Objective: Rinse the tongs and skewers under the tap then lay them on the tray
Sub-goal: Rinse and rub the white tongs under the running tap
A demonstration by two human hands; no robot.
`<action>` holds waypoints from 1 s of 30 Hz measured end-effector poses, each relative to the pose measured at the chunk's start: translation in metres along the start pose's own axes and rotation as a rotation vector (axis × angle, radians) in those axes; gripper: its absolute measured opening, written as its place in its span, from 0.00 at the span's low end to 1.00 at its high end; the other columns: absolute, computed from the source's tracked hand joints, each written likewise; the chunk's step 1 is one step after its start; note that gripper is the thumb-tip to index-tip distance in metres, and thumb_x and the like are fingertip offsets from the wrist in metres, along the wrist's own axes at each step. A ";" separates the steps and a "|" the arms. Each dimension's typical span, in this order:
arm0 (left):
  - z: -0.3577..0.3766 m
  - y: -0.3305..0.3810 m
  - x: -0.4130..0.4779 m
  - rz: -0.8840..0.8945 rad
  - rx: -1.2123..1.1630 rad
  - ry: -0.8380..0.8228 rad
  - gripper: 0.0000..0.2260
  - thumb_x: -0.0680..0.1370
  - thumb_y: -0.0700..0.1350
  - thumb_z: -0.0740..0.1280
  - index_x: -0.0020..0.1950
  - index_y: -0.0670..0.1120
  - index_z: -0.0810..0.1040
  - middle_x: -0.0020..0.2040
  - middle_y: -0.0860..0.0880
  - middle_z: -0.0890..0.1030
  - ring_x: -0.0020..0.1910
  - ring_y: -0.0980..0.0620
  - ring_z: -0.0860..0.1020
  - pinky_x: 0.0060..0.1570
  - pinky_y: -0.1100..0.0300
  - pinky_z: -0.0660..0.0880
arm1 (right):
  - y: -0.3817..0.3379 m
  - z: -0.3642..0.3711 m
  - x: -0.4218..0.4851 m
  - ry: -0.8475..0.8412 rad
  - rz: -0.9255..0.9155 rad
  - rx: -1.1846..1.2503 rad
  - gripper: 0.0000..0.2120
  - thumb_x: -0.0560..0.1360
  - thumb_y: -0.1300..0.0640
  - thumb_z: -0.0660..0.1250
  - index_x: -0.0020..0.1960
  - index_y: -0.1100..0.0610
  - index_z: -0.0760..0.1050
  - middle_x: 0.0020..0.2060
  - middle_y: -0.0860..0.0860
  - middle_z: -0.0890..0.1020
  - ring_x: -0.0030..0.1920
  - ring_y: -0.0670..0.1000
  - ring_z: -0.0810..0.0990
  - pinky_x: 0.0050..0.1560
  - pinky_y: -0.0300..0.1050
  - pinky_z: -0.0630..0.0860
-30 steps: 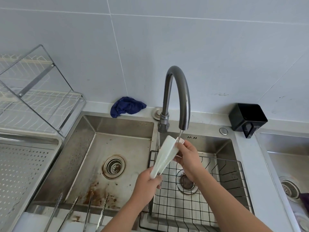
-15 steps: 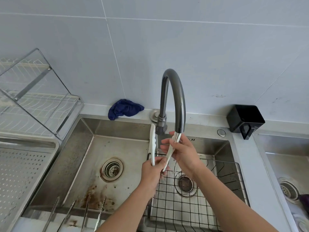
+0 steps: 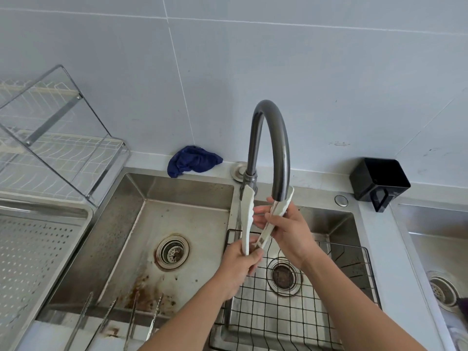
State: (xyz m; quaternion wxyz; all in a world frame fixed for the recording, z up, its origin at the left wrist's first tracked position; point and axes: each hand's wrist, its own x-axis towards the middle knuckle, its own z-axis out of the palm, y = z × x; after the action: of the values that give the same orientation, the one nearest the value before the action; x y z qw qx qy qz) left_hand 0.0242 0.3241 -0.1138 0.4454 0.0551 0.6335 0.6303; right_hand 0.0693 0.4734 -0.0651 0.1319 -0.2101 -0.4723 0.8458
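Note:
White tongs (image 3: 247, 219) stand spread in a V under the dark curved tap (image 3: 272, 143), tips up. My left hand (image 3: 240, 267) grips their hinged lower end. My right hand (image 3: 286, 231) holds the right arm of the tongs, fingers curled round it just below the spout. Several metal skewers (image 3: 131, 317) lean on the front rim of the left sink basin (image 3: 177, 198). The perforated steel tray (image 3: 30, 262) lies at the far left.
A black wire basket (image 3: 329, 312) sits in the right basin. A wire dish rack (image 3: 50, 148) stands above the tray. A blue cloth (image 3: 192, 160) and a black holder (image 3: 379, 183) rest on the back ledge. Another sink (image 3: 443, 249) is at the right edge.
The tongs have gone from closed flat to spread wide apart. My right hand shifted up along the right arm, under the spout. The view dropped slightly.

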 end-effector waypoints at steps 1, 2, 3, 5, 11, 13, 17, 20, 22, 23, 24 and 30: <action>0.002 -0.002 -0.002 -0.031 -0.027 -0.020 0.10 0.80 0.38 0.69 0.62 0.45 0.77 0.32 0.50 0.74 0.29 0.55 0.68 0.27 0.62 0.65 | 0.001 -0.001 0.000 0.005 0.012 -0.023 0.15 0.77 0.72 0.64 0.63 0.62 0.73 0.51 0.62 0.86 0.49 0.61 0.85 0.52 0.51 0.82; 0.004 -0.003 -0.004 -0.060 -0.059 -0.037 0.09 0.80 0.43 0.70 0.59 0.45 0.77 0.30 0.52 0.71 0.27 0.56 0.66 0.25 0.63 0.62 | 0.000 -0.003 -0.001 0.017 0.025 -0.058 0.15 0.78 0.73 0.64 0.64 0.63 0.71 0.52 0.62 0.86 0.49 0.61 0.86 0.51 0.50 0.83; 0.006 -0.004 -0.006 -0.091 -0.096 -0.041 0.09 0.79 0.48 0.71 0.56 0.45 0.78 0.28 0.52 0.69 0.26 0.56 0.63 0.23 0.63 0.60 | -0.002 -0.004 -0.002 0.036 0.040 -0.108 0.16 0.79 0.72 0.65 0.65 0.63 0.71 0.52 0.62 0.86 0.49 0.61 0.86 0.51 0.49 0.83; 0.007 -0.002 -0.008 -0.175 -0.178 -0.011 0.12 0.80 0.54 0.69 0.47 0.46 0.80 0.27 0.52 0.63 0.24 0.55 0.58 0.21 0.63 0.56 | -0.003 -0.005 -0.007 0.049 0.077 -0.241 0.16 0.78 0.69 0.69 0.64 0.63 0.71 0.53 0.60 0.87 0.50 0.60 0.87 0.52 0.49 0.84; 0.006 0.019 -0.007 -0.471 -0.329 -0.282 0.19 0.80 0.60 0.64 0.37 0.48 0.74 0.22 0.54 0.63 0.17 0.59 0.58 0.14 0.66 0.54 | 0.016 0.011 -0.019 0.044 0.208 -0.331 0.15 0.79 0.56 0.71 0.63 0.56 0.74 0.58 0.61 0.84 0.51 0.60 0.83 0.52 0.59 0.81; 0.003 0.020 -0.009 -0.493 -0.295 -0.324 0.23 0.77 0.67 0.65 0.37 0.48 0.75 0.23 0.54 0.64 0.18 0.59 0.59 0.15 0.66 0.55 | 0.009 0.012 -0.012 0.078 0.266 -0.117 0.20 0.76 0.51 0.73 0.65 0.56 0.74 0.58 0.62 0.85 0.50 0.61 0.84 0.57 0.62 0.79; -0.008 0.013 -0.016 -0.479 -0.215 -0.414 0.29 0.72 0.74 0.62 0.40 0.48 0.76 0.26 0.53 0.65 0.21 0.58 0.60 0.17 0.66 0.59 | 0.006 0.009 -0.012 -0.209 0.353 0.146 0.22 0.77 0.48 0.72 0.68 0.56 0.76 0.59 0.65 0.83 0.52 0.58 0.80 0.61 0.59 0.75; -0.009 0.015 -0.024 -0.413 -0.150 -0.404 0.29 0.73 0.74 0.62 0.41 0.47 0.77 0.26 0.52 0.66 0.22 0.57 0.62 0.20 0.65 0.61 | 0.012 0.007 -0.013 -0.296 0.308 0.358 0.25 0.72 0.56 0.77 0.65 0.60 0.72 0.48 0.60 0.81 0.47 0.56 0.79 0.58 0.54 0.77; -0.003 0.017 -0.027 -0.257 -0.082 -0.211 0.28 0.73 0.72 0.66 0.45 0.45 0.78 0.28 0.49 0.72 0.23 0.54 0.68 0.23 0.63 0.63 | 0.020 0.010 -0.015 -0.095 0.254 0.373 0.19 0.69 0.60 0.79 0.54 0.61 0.74 0.41 0.58 0.78 0.42 0.55 0.79 0.57 0.57 0.79; 0.001 0.018 -0.028 -0.170 -0.017 -0.083 0.27 0.73 0.70 0.67 0.49 0.46 0.78 0.30 0.49 0.76 0.25 0.53 0.71 0.24 0.62 0.65 | 0.024 0.012 -0.014 0.056 0.238 0.284 0.17 0.70 0.59 0.79 0.50 0.60 0.74 0.38 0.57 0.78 0.39 0.55 0.80 0.53 0.57 0.79; 0.006 0.017 -0.028 -0.103 0.041 0.018 0.25 0.74 0.69 0.66 0.52 0.47 0.78 0.32 0.49 0.78 0.26 0.54 0.73 0.24 0.63 0.66 | 0.028 0.015 -0.014 0.206 0.228 0.145 0.16 0.70 0.55 0.79 0.48 0.60 0.74 0.36 0.56 0.79 0.37 0.54 0.80 0.49 0.56 0.79; 0.021 0.021 -0.029 -0.277 -0.141 -0.069 0.21 0.82 0.65 0.58 0.48 0.49 0.80 0.26 0.51 0.64 0.19 0.55 0.56 0.20 0.64 0.52 | 0.021 0.015 0.000 0.400 0.285 0.090 0.20 0.76 0.42 0.73 0.49 0.59 0.75 0.31 0.52 0.81 0.31 0.52 0.81 0.30 0.45 0.79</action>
State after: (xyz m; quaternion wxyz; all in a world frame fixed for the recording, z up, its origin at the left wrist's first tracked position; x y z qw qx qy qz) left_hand 0.0446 0.3258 -0.0774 0.5523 -0.0424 0.5736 0.6034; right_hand 0.0614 0.4512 -0.0761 0.1111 -0.4317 -0.3644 0.8176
